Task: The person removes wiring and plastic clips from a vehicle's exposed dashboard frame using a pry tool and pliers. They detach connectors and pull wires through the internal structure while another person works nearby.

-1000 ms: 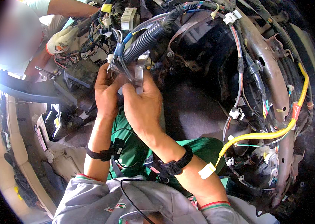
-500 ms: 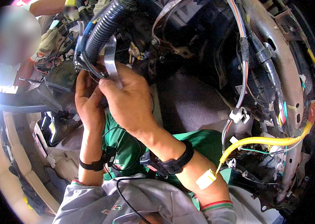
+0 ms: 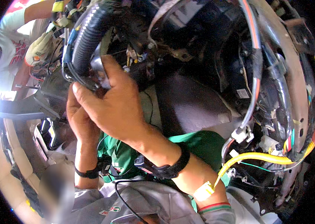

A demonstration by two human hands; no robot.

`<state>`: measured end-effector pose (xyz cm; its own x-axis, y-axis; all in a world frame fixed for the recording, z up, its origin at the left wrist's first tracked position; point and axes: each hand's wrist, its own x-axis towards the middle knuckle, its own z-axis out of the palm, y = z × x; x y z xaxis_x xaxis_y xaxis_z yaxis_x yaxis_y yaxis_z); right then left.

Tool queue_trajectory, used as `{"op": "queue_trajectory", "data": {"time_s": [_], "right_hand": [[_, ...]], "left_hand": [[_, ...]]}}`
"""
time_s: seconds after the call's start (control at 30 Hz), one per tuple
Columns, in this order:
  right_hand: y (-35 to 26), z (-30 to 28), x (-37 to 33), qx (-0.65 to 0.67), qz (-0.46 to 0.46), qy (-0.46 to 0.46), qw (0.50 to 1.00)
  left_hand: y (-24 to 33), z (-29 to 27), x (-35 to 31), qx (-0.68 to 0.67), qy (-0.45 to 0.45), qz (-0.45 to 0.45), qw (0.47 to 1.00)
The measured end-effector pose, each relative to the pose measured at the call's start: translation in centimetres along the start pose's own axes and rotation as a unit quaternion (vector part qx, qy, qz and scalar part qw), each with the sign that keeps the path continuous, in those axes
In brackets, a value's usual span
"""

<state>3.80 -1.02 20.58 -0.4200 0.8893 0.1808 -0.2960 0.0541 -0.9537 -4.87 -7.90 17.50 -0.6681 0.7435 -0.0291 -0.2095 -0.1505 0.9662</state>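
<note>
My right grip [image 3: 118, 100] is curled around a shiny silver strip [image 3: 97, 67], which sits in the space between my thumb and pointing finger, up near the top left. The strip is thin, smooth and a bit bent, and bright light bounces off it. Some skinny wires [image 3: 76, 76], dark and grey, come down beside it toward my thumb. Just above them is a fat black hose [image 3: 84, 46] with bumpy rings all along it, and blue tape [image 3: 68, 54] is wrapped on the wires at its left side. My left grip [image 3: 81, 125] is lower down, partly behind the right one; its fingertips are hidden, so I cannot tell if it is holding anything. A bendy yellow tube [image 3: 254, 158] is on the right, with a white plug [image 3: 204, 191] hanging in front of my right arm. At the upper left is another person's white glove [image 3: 40, 48].
</note>
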Motion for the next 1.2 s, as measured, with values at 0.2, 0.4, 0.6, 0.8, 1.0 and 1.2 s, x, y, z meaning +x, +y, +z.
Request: {"op": "queue_trajectory", "data": {"time_s": [0.2,0.4,0.6,0.8,1.0,1.2], "right_hand": [[-0.2,-0.1,-0.6,0.025,0.034,-0.044,0.998],[-0.4,-0.2,-1.8,0.105,0.134,-0.154,0.973],[-0.4,-0.7,-1.9,0.087,0.123,-0.165,0.975],[-0.2,-1.0,-2.4,0.025,0.127,-0.159,0.979],[-0.5,-0.8,-2.2,0.002,0.082,-0.151,0.985],[0.5,-0.7,-1.6,0.034,0.062,-0.155,0.985]], "left_hand": [[-2.1,0.1,-1.5,0.084,0.041,0.027,0.995],[-4.3,-1.0,-4.3,0.062,0.015,0.008,0.998],[-6.9,-1.2,-4.6,0.063,-0.001,-0.024,0.998],[-9.3,0.8,-1.0,0.102,-0.022,-0.024,0.994],[-10.6,4.4,3.5,0.197,-0.050,0.003,0.979],[-8.1,7.0,5.7,0.386,-0.126,0.030,0.914]]}}
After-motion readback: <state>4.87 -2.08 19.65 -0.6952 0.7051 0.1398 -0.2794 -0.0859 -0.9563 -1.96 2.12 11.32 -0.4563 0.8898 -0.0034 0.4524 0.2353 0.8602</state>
